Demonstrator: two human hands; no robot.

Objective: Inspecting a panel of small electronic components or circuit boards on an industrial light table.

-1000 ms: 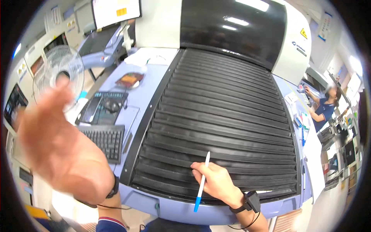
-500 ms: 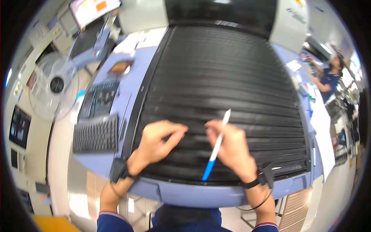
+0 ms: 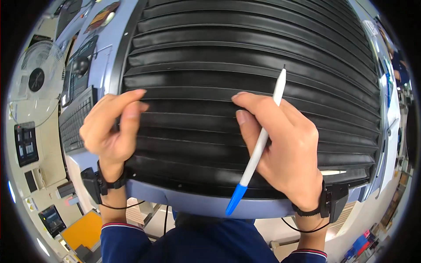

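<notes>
A white pen with a thin dark tip and a blue end rests slantwise in my right hand, lying across the crook of the thumb and under the curled fingers. Its dark tip points away, its blue end toward my body. The right thumb and index fingertips stay slightly apart. To the left, my left hand is held in a loose pinch; anything between its fingertips is too small or hidden to name. Both hands hover over a black ribbed cover. A slim white pointed thing lies on it, partly behind my right wrist.
A dark keyboard and a black device with a round knob sit on the blue surface at left. Beyond them stands a fan. White sheets hang along the right edge, with a co-worker partly visible past them.
My view has tipped down and nearer to the cover. The hands have spread farther apart, the left shifting leftward and the right rightward with the pen still in it.
</notes>
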